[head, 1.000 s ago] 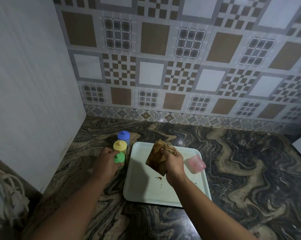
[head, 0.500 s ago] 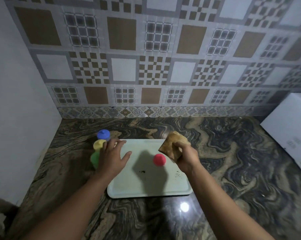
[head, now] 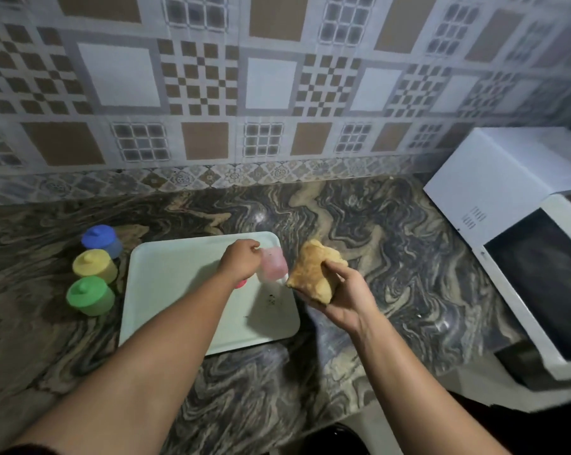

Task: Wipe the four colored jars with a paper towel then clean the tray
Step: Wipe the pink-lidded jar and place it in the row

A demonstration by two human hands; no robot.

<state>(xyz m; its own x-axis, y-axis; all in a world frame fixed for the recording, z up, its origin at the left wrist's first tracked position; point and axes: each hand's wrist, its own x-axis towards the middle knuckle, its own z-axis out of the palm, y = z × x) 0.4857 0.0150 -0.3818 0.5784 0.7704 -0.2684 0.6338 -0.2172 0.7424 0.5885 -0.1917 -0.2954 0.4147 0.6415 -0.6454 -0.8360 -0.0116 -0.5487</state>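
Nothing here to read, folks. The only marks of any kind sit on the white side panel of the microwave [head: 494,178] at the right: two short stacks of dark dashes, more like vent slots or print too small and blurred to make out. No label, brand or number shows legibly anywhere else in view.

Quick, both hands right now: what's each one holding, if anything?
Left hand: grip closed on the pink jar, lifted over the tray.
Right hand: grip closed on the stained paper towel, held beside the tray.
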